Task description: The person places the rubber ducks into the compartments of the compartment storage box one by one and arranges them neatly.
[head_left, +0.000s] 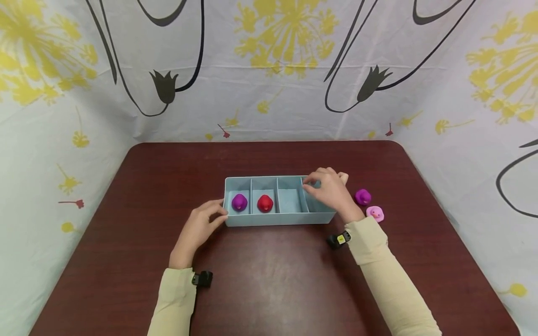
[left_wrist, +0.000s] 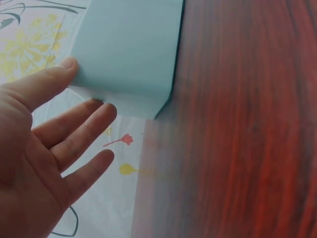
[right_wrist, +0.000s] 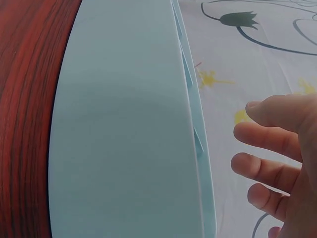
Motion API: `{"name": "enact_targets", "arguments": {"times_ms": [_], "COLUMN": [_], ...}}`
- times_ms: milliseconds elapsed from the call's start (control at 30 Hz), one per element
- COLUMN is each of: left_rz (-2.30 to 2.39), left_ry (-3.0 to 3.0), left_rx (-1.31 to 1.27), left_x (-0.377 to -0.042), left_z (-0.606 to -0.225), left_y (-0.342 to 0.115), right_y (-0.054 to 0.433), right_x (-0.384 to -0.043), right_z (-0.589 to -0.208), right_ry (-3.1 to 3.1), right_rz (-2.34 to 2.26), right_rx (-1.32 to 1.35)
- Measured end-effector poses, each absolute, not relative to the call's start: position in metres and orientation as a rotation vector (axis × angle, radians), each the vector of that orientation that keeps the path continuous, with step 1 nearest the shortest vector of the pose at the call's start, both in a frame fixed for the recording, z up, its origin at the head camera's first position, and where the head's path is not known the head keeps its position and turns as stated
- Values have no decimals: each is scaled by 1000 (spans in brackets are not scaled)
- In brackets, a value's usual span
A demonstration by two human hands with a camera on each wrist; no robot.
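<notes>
A long light-blue tray [head_left: 264, 219], split by dividers into several compartments, sits on the table. A small round purple toy [head_left: 239, 202] lies in its leftmost compartment and a red toy [head_left: 265, 203] in the one beside it. At the tray's left end my left hand [head_left: 201, 227] touches the corner with thumb and fingertips, the fingers loosely extended. My right hand [head_left: 329, 189] hovers over the rightmost compartment and partly hides it. In the right wrist view its fingers [right_wrist: 246, 164] are spread and loosely bent above the rim, with nothing between them.
Just right of the tray lie another purple toy [head_left: 363, 197] and a pink toy [head_left: 375, 213], both close to my right wrist. The dark red wooden table [head_left: 269, 275] backs onto a patterned white cloth [head_left: 277, 121], which also hangs at both sides.
</notes>
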State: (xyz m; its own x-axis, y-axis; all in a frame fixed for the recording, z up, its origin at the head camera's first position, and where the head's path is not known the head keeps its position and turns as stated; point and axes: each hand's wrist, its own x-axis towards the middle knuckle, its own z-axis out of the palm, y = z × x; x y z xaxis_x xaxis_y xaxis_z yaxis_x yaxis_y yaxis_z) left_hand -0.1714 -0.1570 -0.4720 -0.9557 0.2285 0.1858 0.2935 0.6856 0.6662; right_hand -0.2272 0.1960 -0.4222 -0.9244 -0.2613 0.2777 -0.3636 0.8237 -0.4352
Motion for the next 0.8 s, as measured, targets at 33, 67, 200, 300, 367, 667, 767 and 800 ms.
{"name": "enact_targets", "arguments": {"times_ms": [33,67,200,300,367,667,767,800], "left_rz": [-1130,-1130,-1125,-1119,-1118,-1100,-1087,-1088], "left_ry": [-2805,-2807,-2808,-2803,-2800,-2766,-2761,-2764], "left_rx": [-431,-428,-429,-443,-446,-474,-486,-486], "left_x": [-171,-171,-172,-172,-172,-172,-171,-171], "left_z": [-472,-472,-471,-471,-472,-471,-471,-472], "left_y": [-157,-157,-157,-157,-157,-157,-157,-157], "right_y": [197,198,203,207,210,224,227,229], "right_x": [-227,-227,-227,-226,-225,-221,-220,-219], "right_z": [-422,-422,-421,-422,-422,-422,-422,-422], "right_ry": [-2796,-2793,-2784,-2781,-2777,-2779,-2774,-2774], "right_rz": [728,725,726,734,739,725,728,727], "right_rx": [483,481,462,442,434,389,376,368]}}
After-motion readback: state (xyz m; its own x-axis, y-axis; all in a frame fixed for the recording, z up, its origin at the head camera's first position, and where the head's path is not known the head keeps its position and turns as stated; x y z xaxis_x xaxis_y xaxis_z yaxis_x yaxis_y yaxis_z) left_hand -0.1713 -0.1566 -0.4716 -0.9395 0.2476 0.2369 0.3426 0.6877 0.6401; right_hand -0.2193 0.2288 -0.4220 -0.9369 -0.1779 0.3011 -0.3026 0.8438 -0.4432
